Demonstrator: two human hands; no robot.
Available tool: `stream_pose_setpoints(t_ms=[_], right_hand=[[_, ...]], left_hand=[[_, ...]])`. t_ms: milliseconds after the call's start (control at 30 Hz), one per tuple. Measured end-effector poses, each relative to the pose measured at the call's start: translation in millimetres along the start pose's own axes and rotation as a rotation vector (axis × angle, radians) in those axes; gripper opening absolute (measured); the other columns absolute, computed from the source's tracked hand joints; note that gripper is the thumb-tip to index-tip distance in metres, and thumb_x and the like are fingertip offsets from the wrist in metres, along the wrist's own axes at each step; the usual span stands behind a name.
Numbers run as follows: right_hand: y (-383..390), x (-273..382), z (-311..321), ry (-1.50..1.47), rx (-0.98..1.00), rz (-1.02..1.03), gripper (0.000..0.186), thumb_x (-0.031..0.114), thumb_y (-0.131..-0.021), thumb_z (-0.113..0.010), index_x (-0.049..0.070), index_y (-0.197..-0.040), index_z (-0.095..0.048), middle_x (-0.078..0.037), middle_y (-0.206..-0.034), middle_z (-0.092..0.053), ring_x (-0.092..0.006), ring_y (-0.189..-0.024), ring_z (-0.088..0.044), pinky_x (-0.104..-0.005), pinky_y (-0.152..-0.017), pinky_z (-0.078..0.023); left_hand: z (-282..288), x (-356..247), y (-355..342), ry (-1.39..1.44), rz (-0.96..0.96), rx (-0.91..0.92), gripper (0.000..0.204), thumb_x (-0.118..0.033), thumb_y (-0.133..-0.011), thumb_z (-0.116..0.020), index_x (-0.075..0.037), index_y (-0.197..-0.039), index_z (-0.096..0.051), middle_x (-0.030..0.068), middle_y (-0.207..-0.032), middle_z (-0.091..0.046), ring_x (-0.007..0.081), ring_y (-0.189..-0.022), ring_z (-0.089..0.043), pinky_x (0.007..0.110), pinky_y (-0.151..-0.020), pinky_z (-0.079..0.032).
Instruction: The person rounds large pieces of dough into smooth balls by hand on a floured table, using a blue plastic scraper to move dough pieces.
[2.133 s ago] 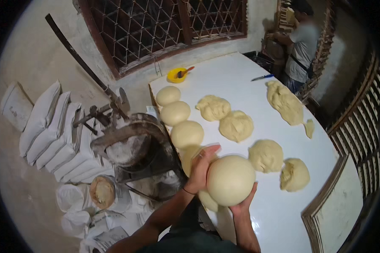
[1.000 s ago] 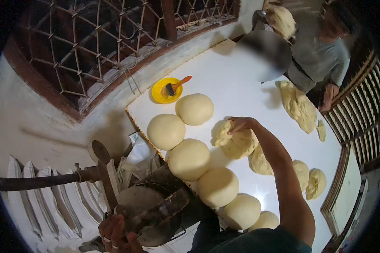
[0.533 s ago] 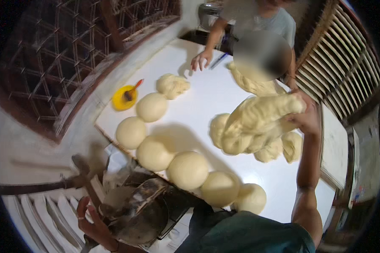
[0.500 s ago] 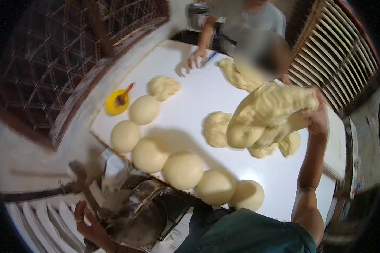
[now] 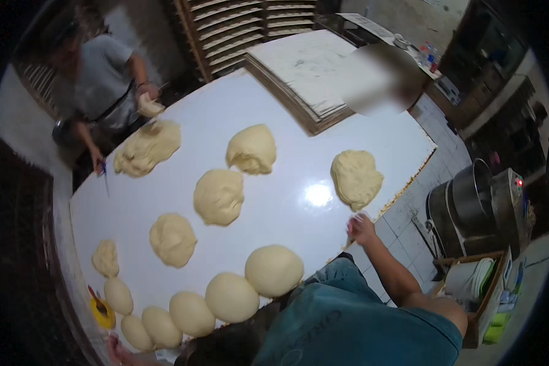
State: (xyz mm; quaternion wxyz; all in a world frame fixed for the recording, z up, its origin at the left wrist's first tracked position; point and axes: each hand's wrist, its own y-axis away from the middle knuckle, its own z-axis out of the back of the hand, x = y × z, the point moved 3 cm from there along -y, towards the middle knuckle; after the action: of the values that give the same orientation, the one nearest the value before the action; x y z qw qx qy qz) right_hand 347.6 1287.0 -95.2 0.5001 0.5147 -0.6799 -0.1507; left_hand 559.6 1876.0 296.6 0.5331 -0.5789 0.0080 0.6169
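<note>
A creased lump of dough [image 5: 357, 179] lies on the white table [image 5: 287, 207] at the right. Just on its near side is my right hand [image 5: 361, 229], by the table edge, apart from the dough, with loosely bent fingers and no dough in them. My left hand [image 5: 117, 349] is at the lower left, below a yellow bowl [image 5: 102, 312] with a red-handled brush; it is partly cut off and its fingers are unclear. Smooth dough balls [image 5: 232, 297] stand in a row along the near edge. Rougher lumps [image 5: 219, 196] lie in the middle.
Across the table at the left, a co-worker [image 5: 107, 73] holds a dough piece and a blue-handled blade [image 5: 105, 177] beside a large dough mass [image 5: 149, 148]. Stacked boards [image 5: 305, 73] occupy the far side. Slatted racks stand behind, and a machine with a metal bowl [image 5: 471, 189] stands right.
The view has swung to the right. My right hand has let go of the big dough mass it held up. The co-worker now has a dough piece lifted in one hand.
</note>
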Motion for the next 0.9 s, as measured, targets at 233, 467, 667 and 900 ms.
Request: stream_pose_setpoints(t_ms=[233,467,667,900], right_hand=[[71,104,-86,1.785,-0.119,1.046,0.056,0.027,-0.073,-0.072,0.012,-0.122,-0.05,-0.026,-0.136,-0.032,-0.042,-0.125,-0.034,-0.0579,-0.095,-0.033],[-30,148,-91,1.893,0.459,1.119,0.07,0.026,-0.063,-0.077,0.032,-0.127,-0.048,-0.016,-0.143,-0.027,-0.0442,-0.131,-0.023,-0.0724,-0.095,-0.017],[-88,260,-173,0.925,0.194,1.013,0.031,0.006,-0.076,-0.066,0.003,-0.106,-0.061,-0.014,-0.103,-0.062,-0.0255,-0.095,-0.06,-0.0328,-0.083,-0.047],[136,376,-196,0.652,0.46,1.908,0.05,0.008,-0.062,-0.079,0.005,-0.107,-0.057,-0.01,-0.082,-0.062,-0.0264,-0.065,-0.059,-0.0334,-0.057,-0.049]], left_hand=[[-269,-117,190,0.22,-0.387,1.353,0.042,-0.009,-0.078,-0.065,-0.002,-0.118,-0.055,0.0132,-0.127,-0.051,0.0291,-0.121,-0.043,0.039,-0.102,-0.033],[-433,-113,463,0.185,-0.887,1.383,0.079,-0.057,-0.066,-0.067,-0.026,-0.135,-0.042,0.0163,-0.15,-0.012,0.0452,-0.136,-0.003,0.078,-0.09,-0.009],[-560,-244,373,0.289,0.032,1.451,0.038,-0.025,-0.081,-0.069,-0.005,-0.112,-0.06,0.0156,-0.114,-0.06,0.0254,-0.103,-0.057,0.037,-0.083,-0.046],[-427,-411,320,1.067,-0.696,0.614,0.067,-0.058,-0.076,-0.063,0.001,-0.107,-0.051,0.0087,-0.081,-0.06,0.019,-0.069,-0.057,0.033,-0.063,-0.046]])
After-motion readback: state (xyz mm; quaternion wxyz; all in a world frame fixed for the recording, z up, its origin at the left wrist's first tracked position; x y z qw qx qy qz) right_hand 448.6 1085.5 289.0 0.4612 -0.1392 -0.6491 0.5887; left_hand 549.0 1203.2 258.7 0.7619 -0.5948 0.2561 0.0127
